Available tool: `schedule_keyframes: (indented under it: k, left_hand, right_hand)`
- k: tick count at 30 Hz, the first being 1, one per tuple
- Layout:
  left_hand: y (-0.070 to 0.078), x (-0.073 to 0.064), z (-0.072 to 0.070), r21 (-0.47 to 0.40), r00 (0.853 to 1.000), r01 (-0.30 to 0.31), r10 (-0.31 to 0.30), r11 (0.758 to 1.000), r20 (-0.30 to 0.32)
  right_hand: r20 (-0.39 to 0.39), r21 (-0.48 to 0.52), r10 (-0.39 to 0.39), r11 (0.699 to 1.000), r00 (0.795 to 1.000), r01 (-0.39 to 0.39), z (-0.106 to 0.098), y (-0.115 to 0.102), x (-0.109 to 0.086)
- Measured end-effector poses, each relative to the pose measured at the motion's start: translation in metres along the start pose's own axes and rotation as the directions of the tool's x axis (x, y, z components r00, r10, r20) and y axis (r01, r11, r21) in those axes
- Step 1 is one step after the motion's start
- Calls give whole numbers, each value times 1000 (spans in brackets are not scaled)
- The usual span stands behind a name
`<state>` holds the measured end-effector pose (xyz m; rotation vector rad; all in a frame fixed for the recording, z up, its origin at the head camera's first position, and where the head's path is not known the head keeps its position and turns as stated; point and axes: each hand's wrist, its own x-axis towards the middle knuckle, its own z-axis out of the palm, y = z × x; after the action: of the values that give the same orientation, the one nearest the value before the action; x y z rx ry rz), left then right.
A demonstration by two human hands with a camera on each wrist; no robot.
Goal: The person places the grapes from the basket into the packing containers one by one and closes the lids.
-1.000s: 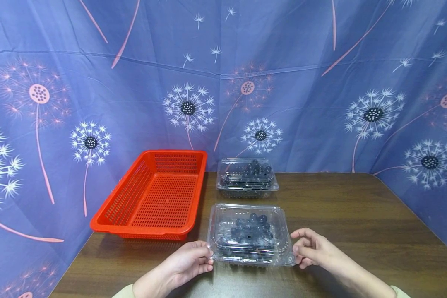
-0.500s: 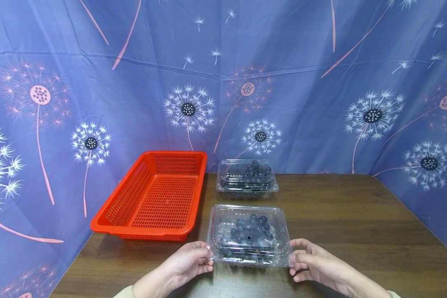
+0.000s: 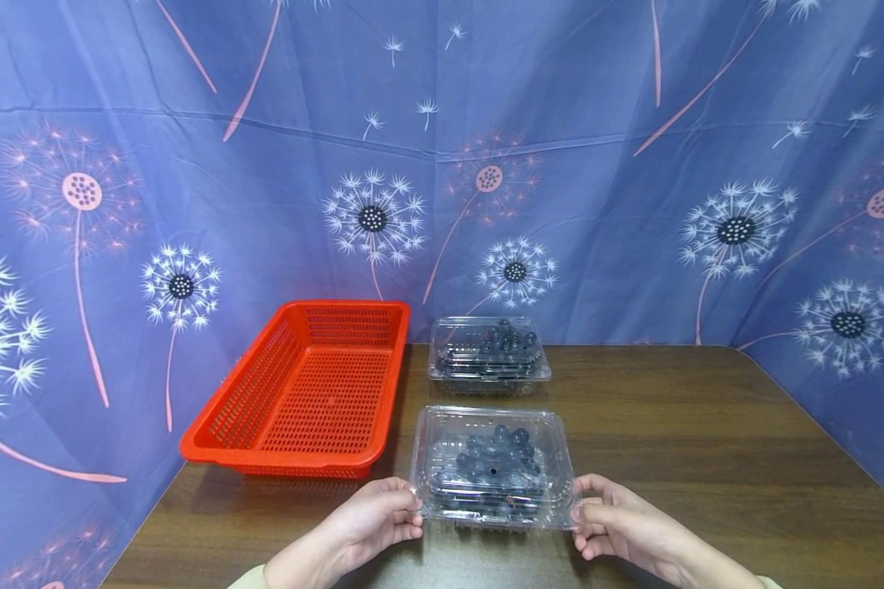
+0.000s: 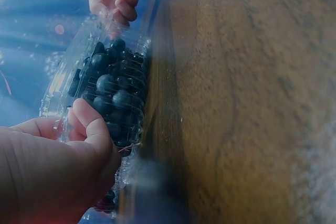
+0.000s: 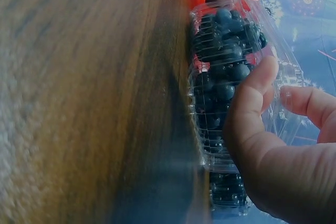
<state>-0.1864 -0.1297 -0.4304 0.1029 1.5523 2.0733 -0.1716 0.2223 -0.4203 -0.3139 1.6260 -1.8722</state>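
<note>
A clear plastic clamshell box (image 3: pixel 495 458) of dark grapes (image 4: pixel 107 85) stands at the front middle of the table, its lid down. My left hand (image 3: pixel 376 519) pinches the rim at its near left corner. On the opposite side, my right hand (image 3: pixel 619 519) has thumb and fingers at the near right corner, pinching the rim there. Both wrist views show the grapes through the ribbed side of the box, with the other hand at the far end.
Behind it sits a second clear clamshell box (image 3: pixel 457 360) of dark grapes, near the back edge. A red perforated plastic basket (image 3: pixel 280 455) is at the left of the wooden table (image 3: pixel 678 425). A blue dandelion-print cloth (image 3: pixel 597 270) hangs behind.
My right hand has moved slightly left and down, taking hold of the box's right corner. The left hand keeps its grip, and the box stays in about the same place.
</note>
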Motion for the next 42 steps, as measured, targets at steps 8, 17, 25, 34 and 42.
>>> schedule_keyframes:
  k: [8,17,25,34,42]
  left_hand:
    - [-1,1,-1,18,1000,1,-1,1000,-17]
    - [-1,2,-1,37,999,-2,3,999,-44]
    - [-1,3,1,49,998,-8,11,999,-65]
    - [0,2,1,38,998,-14,16,999,-57]
    - [0,1,1,37,999,-12,14,999,-51]
  right_hand:
    - [-21,-25,-14,1000,1000,13,1,0,0]
    - [-34,-42,-36,999,999,35,1,-1,1]
    - [-52,-45,-37,998,998,35,0,-2,1]
    - [-29,-25,-72,997,997,71,0,0,3]
    - [-22,-5,-69,998,997,69,-2,1,2]
